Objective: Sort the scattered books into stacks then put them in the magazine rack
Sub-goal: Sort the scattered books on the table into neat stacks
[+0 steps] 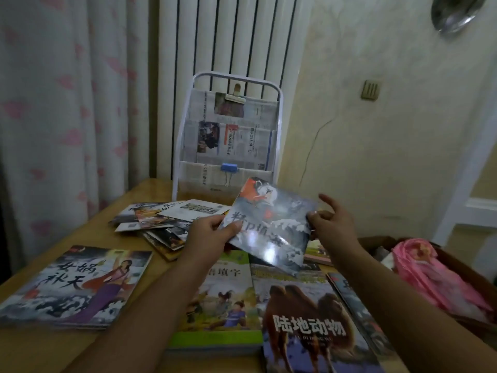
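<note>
Closest to me lies the camel book (309, 327), beside the green-edged book (223, 300) and the goddess stack (72, 286) on the surface (145, 195). Above them I hold a glossy wave-cover book (271, 224), my left hand (209, 235) pinching its left edge, my right hand (333, 224) nipping the right corner. Sorting looks half done: a scattered pile (161, 224) waits, and the magazine rack (228, 135) holds only newspapers

Far left of my desk (150, 192) hangs a white curtain (67, 103) with pink blotches. A white ribbed radiator (228, 41) stands against the far wall, a beige wall switch (371, 89) to its right. Near right, a brown box (457, 265) holds crumpled pink cloth (435, 278).
</note>
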